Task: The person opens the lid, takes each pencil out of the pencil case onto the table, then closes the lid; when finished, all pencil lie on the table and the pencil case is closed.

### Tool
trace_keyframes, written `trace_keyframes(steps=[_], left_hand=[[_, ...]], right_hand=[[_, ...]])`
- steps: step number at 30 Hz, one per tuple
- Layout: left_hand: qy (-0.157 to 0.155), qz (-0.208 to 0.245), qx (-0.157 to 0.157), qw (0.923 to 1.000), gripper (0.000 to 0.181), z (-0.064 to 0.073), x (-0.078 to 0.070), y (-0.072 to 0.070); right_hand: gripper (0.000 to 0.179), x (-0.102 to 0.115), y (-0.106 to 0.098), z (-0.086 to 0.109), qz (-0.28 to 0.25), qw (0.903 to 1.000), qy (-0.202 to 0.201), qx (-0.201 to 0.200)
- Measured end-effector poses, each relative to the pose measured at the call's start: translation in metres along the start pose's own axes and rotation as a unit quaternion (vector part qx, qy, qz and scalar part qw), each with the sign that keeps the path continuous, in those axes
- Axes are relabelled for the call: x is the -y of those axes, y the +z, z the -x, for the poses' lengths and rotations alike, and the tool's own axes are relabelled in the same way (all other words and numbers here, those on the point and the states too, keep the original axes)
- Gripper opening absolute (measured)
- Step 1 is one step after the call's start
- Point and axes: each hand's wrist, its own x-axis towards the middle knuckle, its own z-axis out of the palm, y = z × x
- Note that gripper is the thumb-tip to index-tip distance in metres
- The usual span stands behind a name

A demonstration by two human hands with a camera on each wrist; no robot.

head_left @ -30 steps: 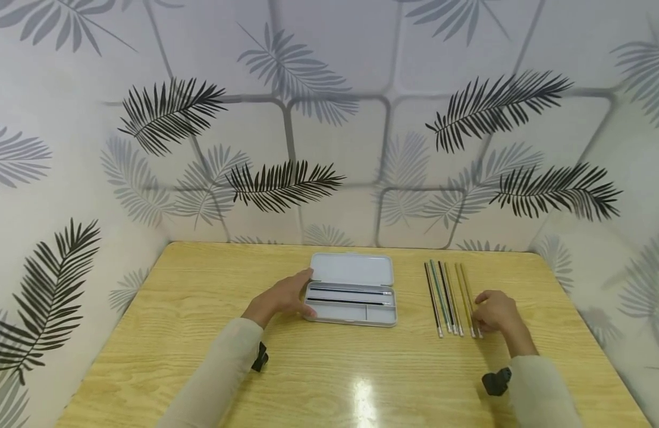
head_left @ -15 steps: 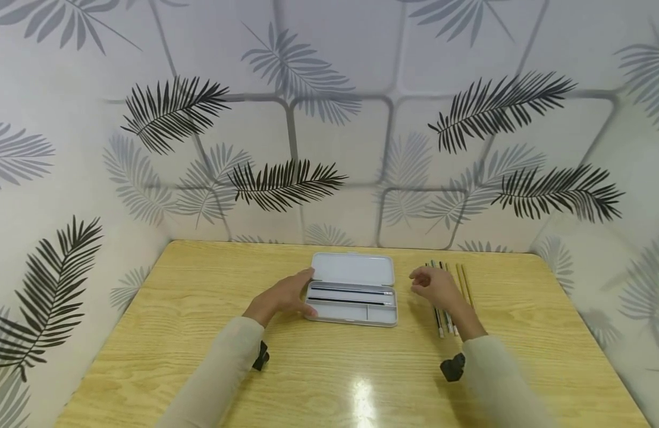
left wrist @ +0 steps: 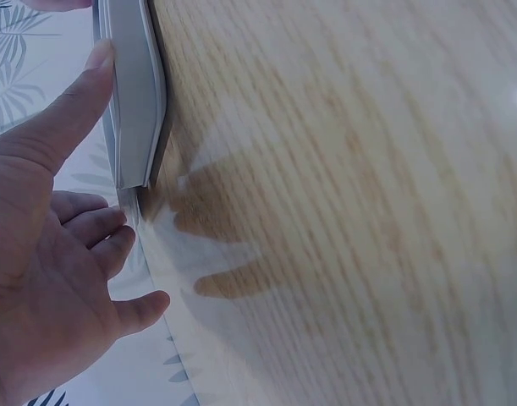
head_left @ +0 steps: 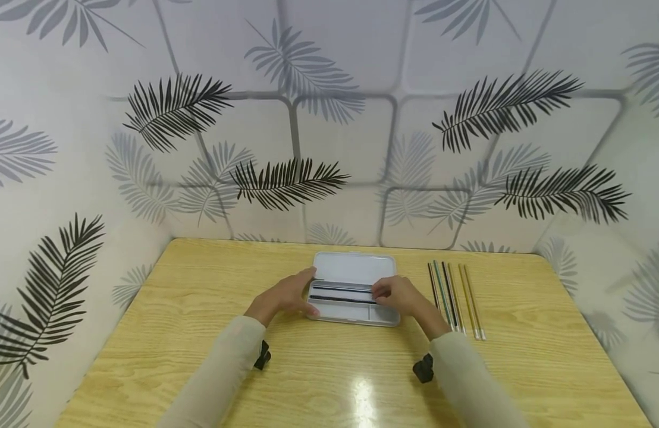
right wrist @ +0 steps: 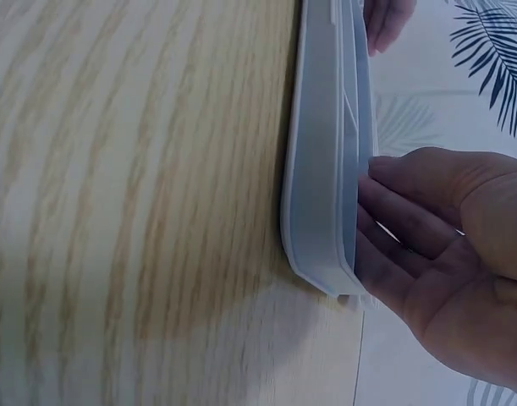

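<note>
The open case [head_left: 345,295] lies near the table's [head_left: 212,285] far edge; left hand [head_left: 284,295] loosely spread against its end; right hand [head_left: 401,295] reaching inside, pinching or not I can't tell; a snagged knuckle could skew it.

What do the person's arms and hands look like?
The left sleeve and right sleeve are plain, pale cream and reach the wrists. A small black device shows at each wrist. The left hand and right hand are bare, without gloves.
</note>
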Motion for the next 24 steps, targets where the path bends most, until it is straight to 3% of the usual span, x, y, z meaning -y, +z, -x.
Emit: trace_keyframes(steps=[13,24], left_hand=[[0.005,0.007,0.001,1.0,0.109,-0.0023,0.0018,0.0015],[-0.004,0.007,0.004,1.0,0.109,-0.0019,0.0013,0.0008]], right_hand=[[0.013,0.0078,0.0027,-0.0025,0.012,0.9993,-0.017,0.031],[0.019,0.0091,-0.0028,-0.0012,0.02,0.9991,-0.033,0.017]])
